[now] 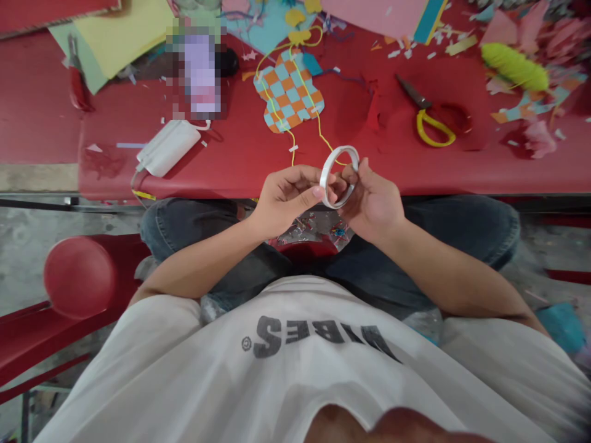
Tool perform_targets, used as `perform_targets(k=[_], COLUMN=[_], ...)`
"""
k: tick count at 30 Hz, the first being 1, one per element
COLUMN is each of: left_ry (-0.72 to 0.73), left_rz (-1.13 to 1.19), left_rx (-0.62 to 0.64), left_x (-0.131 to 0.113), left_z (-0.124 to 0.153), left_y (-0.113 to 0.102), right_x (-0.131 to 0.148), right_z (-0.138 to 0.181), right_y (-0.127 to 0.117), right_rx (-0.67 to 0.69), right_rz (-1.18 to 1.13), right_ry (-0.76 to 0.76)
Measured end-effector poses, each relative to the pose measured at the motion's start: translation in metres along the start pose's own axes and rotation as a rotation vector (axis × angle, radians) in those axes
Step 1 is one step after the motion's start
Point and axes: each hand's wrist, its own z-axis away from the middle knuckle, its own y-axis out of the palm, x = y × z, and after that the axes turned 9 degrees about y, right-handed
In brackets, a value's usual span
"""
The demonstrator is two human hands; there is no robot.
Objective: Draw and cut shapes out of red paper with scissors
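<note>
Leftmost on the red-topped bench, a slim tool with a red handle lies beside sheets of yellow and green paper. Next comes a rounded white plastic box with a cable, resting near the front edge. Right of it lies an orange-and-light-blue checkered piece of woven paper, with thin yellow cord running across it towards the person. The left hand pinches the near-left side of a narrow white ring-shaped roll of tape, which is held tilted at the bench's front edge. The right hand grips its right side, though the fingertips are partly hidden and seem to reach inside the ring. Farther right lie open scissors with a yellow and a red handle, then a fluffy neon-yellow bundle of yarn among paper scraps.
</note>
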Motion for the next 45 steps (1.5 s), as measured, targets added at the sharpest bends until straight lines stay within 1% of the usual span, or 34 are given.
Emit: perform_targets(k=[3, 6, 8, 10, 14, 16, 17, 19, 20, 21, 23, 25, 27, 30, 32, 35, 37, 39, 41, 43, 45], left_ry=[-0.068, -0.134, -0.167, -0.192, -0.226, -0.231, -0.226, -0.169, -0.109, -0.033, 0.132, 0.262, 0.331, 0.349, 0.355, 0.394, 0.424, 0.455, 0.445, 0.403, 0.391], left_rz=[-0.049, -0.063, -0.044, -0.031, -0.012, 0.001, 0.0, -0.058, -0.128, -0.226, -0.445, -0.594, -0.664, -0.731, -0.753, -0.721, -0.69, -0.682, -0.706, -0.761, -0.835], left_rx=[0.009, 0.067, 0.121, 0.175, 0.224, 0.242, 0.25, 0.212, 0.173, 0.134, 0.086, 0.079, 0.058, 0.03, 0.05, 0.092, 0.058, 0.015, 0.025, 0.056, 0.04], left_x=[0.0, 0.001, 0.001, 0.0, -0.004, -0.006, -0.007, -0.009, -0.01, -0.01, -0.011, -0.01, -0.009, -0.009, -0.01, -0.008, -0.004, 0.0, 0.002, 0.003, 0.002], left_z=[0.0, -0.001, -0.001, -0.001, -0.001, -0.001, -0.001, -0.002, -0.002, -0.003, -0.005, -0.006, -0.005, -0.001, 0.002, 0.006, 0.007, 0.006, 0.005, 0.005, 0.007], left_y=[-0.005, -0.011, -0.012, -0.011, -0.008, -0.008, -0.008, -0.008, -0.009, -0.01, -0.011, -0.013, -0.014, -0.014, -0.013, -0.012, -0.012, -0.012, -0.013, -0.014, -0.013], right_x=[0.003, 0.017, 0.026, 0.032, 0.033, 0.032, 0.031, 0.03, 0.03, 0.03, 0.029, 0.028, 0.025, 0.02, 0.018, 0.016, 0.014, 0.012, 0.01, 0.007, 0.005], right_z=[-0.001, 0.008, 0.016, 0.024, 0.028, 0.027, 0.027, 0.027, 0.027, 0.029, 0.032, 0.036, 0.039, 0.038, 0.036, 0.031, 0.028, 0.026, 0.024, 0.023, 0.022], right_y=[-0.006, -0.008, -0.006, -0.003, 0.002, 0.0, -0.002, -0.006, -0.007, -0.008, -0.007, -0.004, -0.001, 0.0, -0.001, -0.005, -0.009, -0.012, -0.014, -0.015, -0.016], right_rx=[0.01, 0.058, 0.127, 0.19, 0.261, 0.336, 0.385, 0.451, 0.435, 0.377, 0.194, 0.05, -0.008, -0.07, -0.111, -0.151, -0.17, -0.183, -0.201, -0.228, -0.263], right_rz=[0.104, 0.297, 0.425, 0.495, 0.53, 0.516, 0.502, 0.488, 0.505, 0.542, 0.669, 0.804, 0.907, 1.008, 1.069, 1.166, 1.217, 1.259, 1.301, 1.341, 1.379], right_ry=[-0.085, -0.186, -0.182, -0.153, -0.147, -0.128, -0.119, -0.127, -0.148, -0.181, -0.27, -0.365, -0.45, -0.553, -0.612, -0.691, -0.739, -0.77, -0.774, -0.772, -0.791])
